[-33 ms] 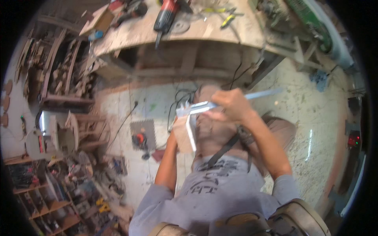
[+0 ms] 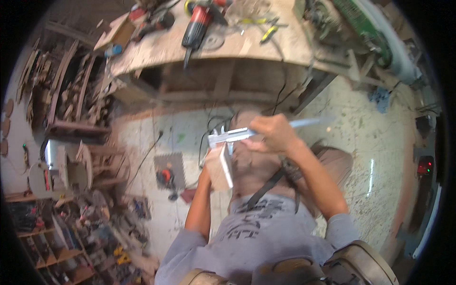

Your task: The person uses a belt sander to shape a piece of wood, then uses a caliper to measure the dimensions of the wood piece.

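Steel caliper [image 2: 247,134], gripped in the closed right hand [image 2: 273,135], remains clamped across a small wooden block [image 2: 219,166] the left hand [image 2: 209,159] grasps; measuring continues.

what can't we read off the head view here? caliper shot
- Left hand: mostly hidden behind the wooden block it holds.
- Caliper scale: too small and blurred to read.
- Caliper beam tip: motion-blurred past the right hand.
- How the caliper jaws sit on the block: too small to tell.
- Workbench: cut off by the top edge.
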The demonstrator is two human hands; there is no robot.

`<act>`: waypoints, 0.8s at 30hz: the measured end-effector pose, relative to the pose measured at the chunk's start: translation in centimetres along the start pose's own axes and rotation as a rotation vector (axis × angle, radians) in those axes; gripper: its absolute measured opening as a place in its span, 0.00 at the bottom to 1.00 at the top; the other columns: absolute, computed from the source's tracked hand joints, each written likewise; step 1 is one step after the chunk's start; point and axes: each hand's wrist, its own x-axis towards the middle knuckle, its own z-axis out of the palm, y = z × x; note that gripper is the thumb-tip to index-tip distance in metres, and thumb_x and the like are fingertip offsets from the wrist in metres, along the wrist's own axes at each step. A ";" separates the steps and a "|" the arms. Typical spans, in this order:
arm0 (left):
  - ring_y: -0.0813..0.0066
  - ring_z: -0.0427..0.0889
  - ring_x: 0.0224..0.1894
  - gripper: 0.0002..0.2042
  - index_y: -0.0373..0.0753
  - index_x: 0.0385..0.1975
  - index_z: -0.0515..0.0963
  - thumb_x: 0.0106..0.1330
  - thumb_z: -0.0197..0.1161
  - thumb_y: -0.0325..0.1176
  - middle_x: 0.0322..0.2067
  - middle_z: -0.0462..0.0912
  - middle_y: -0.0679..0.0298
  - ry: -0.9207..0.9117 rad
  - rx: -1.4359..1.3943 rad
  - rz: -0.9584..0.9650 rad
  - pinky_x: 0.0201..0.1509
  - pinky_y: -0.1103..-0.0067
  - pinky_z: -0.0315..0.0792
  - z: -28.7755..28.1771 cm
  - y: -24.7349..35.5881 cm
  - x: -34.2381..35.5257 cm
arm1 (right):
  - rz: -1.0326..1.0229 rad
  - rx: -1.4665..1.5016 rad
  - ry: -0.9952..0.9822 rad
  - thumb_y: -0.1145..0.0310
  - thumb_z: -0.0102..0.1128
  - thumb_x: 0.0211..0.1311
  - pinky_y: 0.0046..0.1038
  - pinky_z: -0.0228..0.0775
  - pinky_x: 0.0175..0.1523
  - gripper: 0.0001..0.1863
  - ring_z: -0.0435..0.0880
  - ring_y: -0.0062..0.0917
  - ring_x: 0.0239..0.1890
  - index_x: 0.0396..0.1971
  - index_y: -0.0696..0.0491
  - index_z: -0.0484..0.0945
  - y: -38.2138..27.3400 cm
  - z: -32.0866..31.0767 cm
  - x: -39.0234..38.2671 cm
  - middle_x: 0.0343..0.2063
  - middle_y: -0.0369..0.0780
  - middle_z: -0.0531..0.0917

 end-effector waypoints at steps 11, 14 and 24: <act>0.55 0.82 0.37 0.20 0.34 0.41 0.72 0.56 0.76 0.35 0.33 0.80 0.55 0.198 0.034 -0.241 0.44 0.63 0.74 -3.4 5.7 2.2 | 0.781 -0.218 0.288 0.63 0.60 0.69 0.49 0.76 0.50 0.16 0.84 0.57 0.46 0.39 0.64 0.83 13.5 -8.1 9.9 0.37 0.61 0.85; 0.40 0.85 0.43 0.24 0.31 0.45 0.72 0.57 0.75 0.40 0.37 0.85 0.42 0.246 0.049 -0.278 0.47 0.57 0.77 -4.8 7.1 2.9 | 0.908 -0.407 0.271 0.63 0.64 0.65 0.48 0.77 0.54 0.17 0.85 0.55 0.50 0.41 0.64 0.84 20.0 -8.7 12.5 0.42 0.61 0.85; 0.38 0.86 0.44 0.32 0.32 0.48 0.76 0.55 0.78 0.52 0.38 0.87 0.41 0.501 0.283 -0.437 0.47 0.54 0.77 -8.6 9.8 5.1 | 0.590 -0.282 0.287 0.59 0.68 0.65 0.40 0.75 0.61 0.26 0.84 0.45 0.56 0.60 0.56 0.81 17.8 -9.2 14.1 0.53 0.57 0.84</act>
